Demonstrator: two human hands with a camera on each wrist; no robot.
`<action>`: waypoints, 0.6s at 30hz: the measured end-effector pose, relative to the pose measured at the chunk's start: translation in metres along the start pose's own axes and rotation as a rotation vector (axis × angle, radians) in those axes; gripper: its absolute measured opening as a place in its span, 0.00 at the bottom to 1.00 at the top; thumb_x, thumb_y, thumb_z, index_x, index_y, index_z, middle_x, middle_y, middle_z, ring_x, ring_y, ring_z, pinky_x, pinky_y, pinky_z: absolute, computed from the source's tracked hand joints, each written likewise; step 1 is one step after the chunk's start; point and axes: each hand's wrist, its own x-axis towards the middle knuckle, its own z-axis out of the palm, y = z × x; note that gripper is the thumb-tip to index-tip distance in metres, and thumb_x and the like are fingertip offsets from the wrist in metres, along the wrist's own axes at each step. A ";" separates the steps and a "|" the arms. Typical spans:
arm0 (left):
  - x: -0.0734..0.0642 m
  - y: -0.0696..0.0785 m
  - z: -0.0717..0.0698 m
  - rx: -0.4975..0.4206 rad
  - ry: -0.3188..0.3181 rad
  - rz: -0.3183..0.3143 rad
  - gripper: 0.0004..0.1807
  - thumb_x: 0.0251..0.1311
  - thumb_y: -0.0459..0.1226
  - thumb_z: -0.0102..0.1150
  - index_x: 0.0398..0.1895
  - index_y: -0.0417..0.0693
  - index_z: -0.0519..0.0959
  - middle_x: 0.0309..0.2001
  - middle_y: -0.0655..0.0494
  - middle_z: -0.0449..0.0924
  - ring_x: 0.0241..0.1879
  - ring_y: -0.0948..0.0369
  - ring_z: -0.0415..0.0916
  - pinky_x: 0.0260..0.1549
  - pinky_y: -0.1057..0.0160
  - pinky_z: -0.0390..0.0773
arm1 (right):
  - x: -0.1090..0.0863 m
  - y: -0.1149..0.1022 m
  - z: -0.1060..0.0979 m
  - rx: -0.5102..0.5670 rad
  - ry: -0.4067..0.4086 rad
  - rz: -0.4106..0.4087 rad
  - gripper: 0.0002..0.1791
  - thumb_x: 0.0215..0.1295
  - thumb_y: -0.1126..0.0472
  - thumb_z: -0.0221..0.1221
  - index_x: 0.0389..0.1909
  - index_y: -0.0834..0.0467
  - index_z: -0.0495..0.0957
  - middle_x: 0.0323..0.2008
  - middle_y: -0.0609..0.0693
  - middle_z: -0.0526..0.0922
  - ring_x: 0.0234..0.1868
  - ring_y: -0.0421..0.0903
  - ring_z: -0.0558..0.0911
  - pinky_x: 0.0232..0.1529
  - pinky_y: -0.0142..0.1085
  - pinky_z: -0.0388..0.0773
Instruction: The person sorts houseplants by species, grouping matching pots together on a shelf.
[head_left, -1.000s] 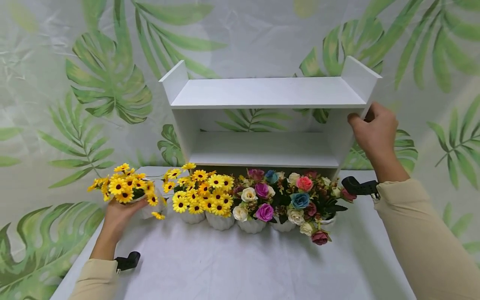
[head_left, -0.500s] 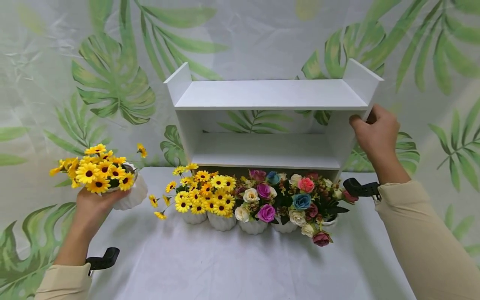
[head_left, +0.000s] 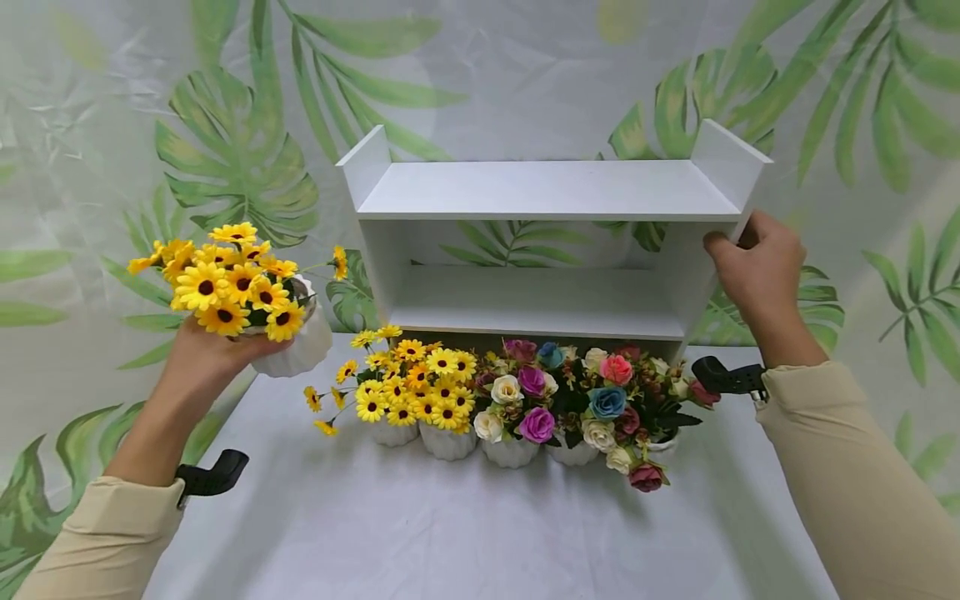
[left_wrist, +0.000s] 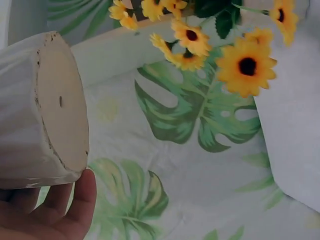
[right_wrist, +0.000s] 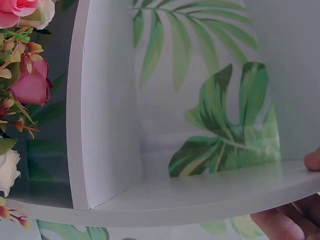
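My left hand (head_left: pixel 213 354) grips a white ribbed flowerpot (head_left: pixel 300 346) with yellow artificial sunflowers (head_left: pixel 236 283), raised above the table's left side. The pot is tilted, and in the left wrist view its flat underside (left_wrist: pixel 62 105) shows with the fingers (left_wrist: pixel 80 200) along its side. At the right, my right hand (head_left: pixel 761 275) holds the side panel of a white shelf (head_left: pixel 525 187), thumb on the inner face and fingers outside. In the right wrist view the thumb tip (right_wrist: pixel 314 160) and fingers (right_wrist: pixel 285 222) sit on either side of that panel (right_wrist: pixel 200 212).
Along the shelf's front stand several white pots: yellow sunflowers (head_left: pixel 420 383) at the left, mixed roses (head_left: pixel 525 392) in the middle and right. The white table (head_left: pixel 465 533) extends in front of them. A leaf-patterned cloth (head_left: pixel 525 83) hangs behind.
My left hand has lifted the pot of sunflowers off the table, first leftward and up, then higher and back to the right. My right hand keeps its hold on the shelf.
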 end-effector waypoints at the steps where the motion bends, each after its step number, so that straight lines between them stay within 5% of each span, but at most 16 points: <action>1: 0.003 0.004 0.001 -0.008 -0.006 0.017 0.36 0.56 0.37 0.71 0.65 0.65 0.64 0.54 0.79 0.67 0.52 0.74 0.67 0.43 0.80 0.70 | 0.000 0.000 0.000 -0.007 -0.001 0.004 0.26 0.66 0.50 0.53 0.61 0.57 0.78 0.56 0.63 0.82 0.43 0.36 0.78 0.32 0.21 0.67; 6: 0.017 0.032 0.007 -0.079 -0.042 0.095 0.37 0.52 0.31 0.71 0.62 0.64 0.66 0.54 0.76 0.69 0.53 0.72 0.68 0.45 0.79 0.71 | 0.002 0.001 -0.004 -0.024 -0.003 0.025 0.26 0.66 0.50 0.53 0.62 0.58 0.77 0.57 0.63 0.82 0.43 0.33 0.78 0.33 0.22 0.68; 11: 0.029 0.067 0.013 -0.190 -0.082 0.100 0.38 0.52 0.28 0.71 0.62 0.63 0.65 0.55 0.73 0.69 0.55 0.70 0.67 0.48 0.78 0.71 | 0.003 0.004 -0.007 -0.031 0.000 0.028 0.26 0.66 0.50 0.53 0.60 0.58 0.78 0.55 0.61 0.82 0.38 0.27 0.73 0.33 0.22 0.68; 18: 0.043 0.106 0.019 -0.163 -0.122 0.143 0.37 0.49 0.32 0.73 0.63 0.62 0.68 0.56 0.69 0.71 0.55 0.66 0.68 0.52 0.68 0.69 | 0.002 0.007 -0.006 -0.044 0.001 0.023 0.25 0.65 0.49 0.54 0.59 0.58 0.78 0.53 0.58 0.83 0.35 0.26 0.71 0.31 0.22 0.67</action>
